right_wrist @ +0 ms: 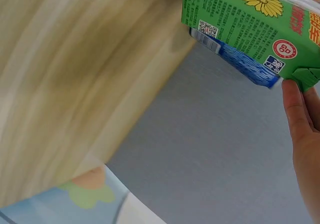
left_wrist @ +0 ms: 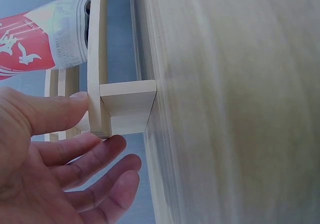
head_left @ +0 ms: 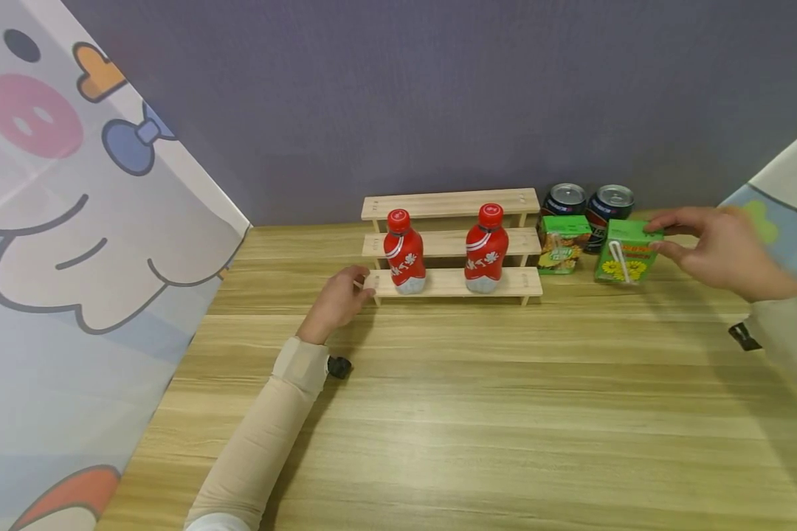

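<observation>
- head view: the left hand [head_left: 337, 299] rests against the left end of the wooden step rack [head_left: 453, 244], fingers loosely curled round the tip of the lowest step, likely to steady the rack. two red bottles [head_left: 404, 252] stand upright on that lowest step, well apart. the right hand [head_left: 717, 247] reaches to the green drink carton [head_left: 625, 251], which stands on the wooden table [head_left: 478, 413] just right of the rack; thumb and fingers pinch its top edge. a second green carton [head_left: 561, 244] stands beside the rack's right end, and two dark cans [head_left: 587, 204] sit behind both cartons.
- left wrist view: the left hand's fingers [left_wrist: 92, 156] lie nearly straight and spread, the thumb pressing the end of the rack's slat [left_wrist: 98, 63] above its small foot. a red bottle [left_wrist: 42, 41] shows beyond the slat.
- right wrist view: the carton [right_wrist: 252, 26] fills the top corner, daisy print showing, a blue can behind it. one fingertip [right_wrist: 295, 108] touches the folded corner flap; the rest of the grip lies out of frame.
</observation>
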The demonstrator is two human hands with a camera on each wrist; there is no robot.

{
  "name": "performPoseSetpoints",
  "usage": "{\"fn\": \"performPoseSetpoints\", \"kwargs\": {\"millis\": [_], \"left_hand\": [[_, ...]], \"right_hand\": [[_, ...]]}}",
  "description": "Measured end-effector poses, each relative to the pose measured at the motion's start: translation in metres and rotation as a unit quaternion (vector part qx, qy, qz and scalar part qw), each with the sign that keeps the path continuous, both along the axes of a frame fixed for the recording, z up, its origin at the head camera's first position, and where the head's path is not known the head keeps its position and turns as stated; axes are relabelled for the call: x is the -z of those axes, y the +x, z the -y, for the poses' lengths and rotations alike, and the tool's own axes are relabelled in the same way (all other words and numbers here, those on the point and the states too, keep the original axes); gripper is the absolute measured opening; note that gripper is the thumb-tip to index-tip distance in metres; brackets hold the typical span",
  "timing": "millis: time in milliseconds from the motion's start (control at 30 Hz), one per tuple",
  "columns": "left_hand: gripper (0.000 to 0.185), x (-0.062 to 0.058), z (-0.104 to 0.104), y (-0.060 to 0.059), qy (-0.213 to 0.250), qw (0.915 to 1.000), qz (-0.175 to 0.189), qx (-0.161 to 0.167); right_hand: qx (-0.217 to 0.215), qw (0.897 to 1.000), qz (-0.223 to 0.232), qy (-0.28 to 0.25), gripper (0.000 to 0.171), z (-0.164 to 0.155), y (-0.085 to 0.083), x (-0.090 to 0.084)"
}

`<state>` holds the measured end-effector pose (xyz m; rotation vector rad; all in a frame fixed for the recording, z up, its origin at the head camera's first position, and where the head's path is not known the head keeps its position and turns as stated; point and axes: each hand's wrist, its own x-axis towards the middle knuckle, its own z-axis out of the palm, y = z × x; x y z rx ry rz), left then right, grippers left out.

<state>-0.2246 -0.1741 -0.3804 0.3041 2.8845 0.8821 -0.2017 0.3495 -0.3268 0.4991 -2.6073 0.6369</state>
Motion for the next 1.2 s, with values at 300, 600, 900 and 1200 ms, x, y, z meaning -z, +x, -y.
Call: {"fn": "performPoseSetpoints", "kwargs": {"millis": [300,600,900,1200], "left_hand": [[0.041,-0.001,-0.002,0.001,0.002,1.0000,-0.003,-0.004],[0.040,-0.001,-0.002,0.001,-0.003,1.0000,-0.005,-0.007],[0.041,-0.001,-0.003,0.001,-0.002,1.0000,-0.002,-0.008],[0.040,-0.001,-0.003,0.001,0.002,1.0000,-0.006,-0.006]], "right_hand": [[-0.014,0.997,0.058,-0.044,0.019,-0.001,-0.005,0.010],[-0.017,0.997,0.058,-0.047,0.019,0.004,-0.009,0.014],[-0.041,0.994,0.045,-0.092,0.020,0.004,-0.013,0.024],[-0.023,0.999,0.006,-0.041,0.023,0.004,-0.012,0.023]]}}
